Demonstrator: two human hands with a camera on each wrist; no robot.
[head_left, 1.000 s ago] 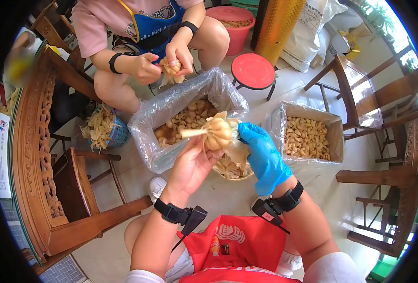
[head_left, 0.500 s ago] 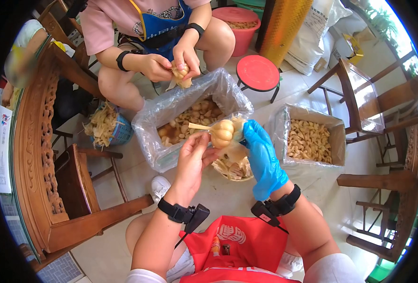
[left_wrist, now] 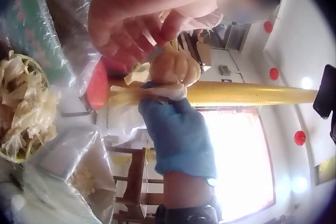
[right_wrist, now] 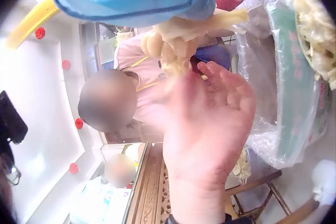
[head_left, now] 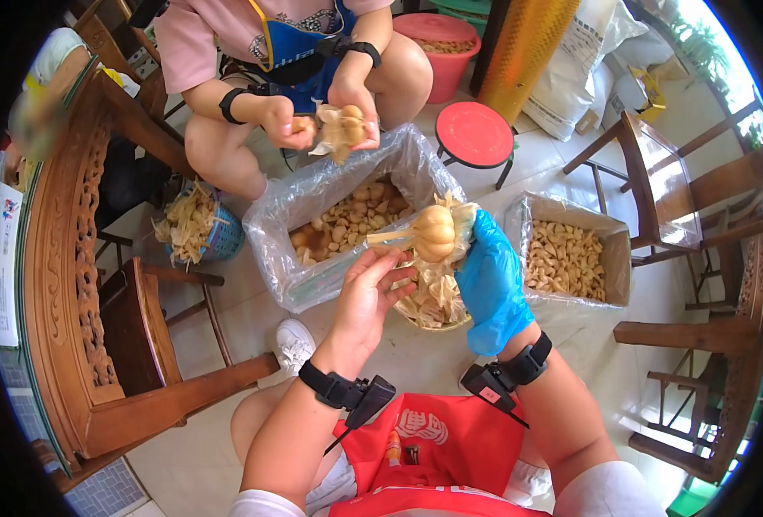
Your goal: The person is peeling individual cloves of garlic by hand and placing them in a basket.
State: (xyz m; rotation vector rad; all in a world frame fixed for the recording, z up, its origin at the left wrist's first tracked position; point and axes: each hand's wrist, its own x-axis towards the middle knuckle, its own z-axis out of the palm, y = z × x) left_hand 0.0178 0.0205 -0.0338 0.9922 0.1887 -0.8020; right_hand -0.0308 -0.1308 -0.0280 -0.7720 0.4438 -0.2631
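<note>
A garlic bulb (head_left: 433, 233) with its cloves bulging and its stem pointing left is held up over the boxes in the head view. The blue-gloved right hand (head_left: 492, 284) grips the loose papery skin (head_left: 462, 226) at the bulb's right side. Just below the stem, the bare left hand (head_left: 368, 297) has its palm up and fingers loosely bent; whether its thumb touches the stem is unclear. In the left wrist view the bulb (left_wrist: 174, 67) sits between the bare fingers and the glove (left_wrist: 179, 134). The right wrist view shows the cloves (right_wrist: 167, 50) above the left palm (right_wrist: 210, 113).
A plastic-lined box (head_left: 288, 280) holds bulbs in brown liquid. Loose cloves fill another lined box (head_left: 617, 258). Skins lie in a basket (head_left: 437, 302) below the hands and a blue basket (head_left: 223, 238). Across sits a person peeling garlic (head_left: 343, 131), near a red stool (head_left: 474, 134).
The bulb and gloved hand have shifted right, with more skin gathered at the bulb's right side. The left hand has moved slightly right and lower. Across, the other person's hands have moved apart.
</note>
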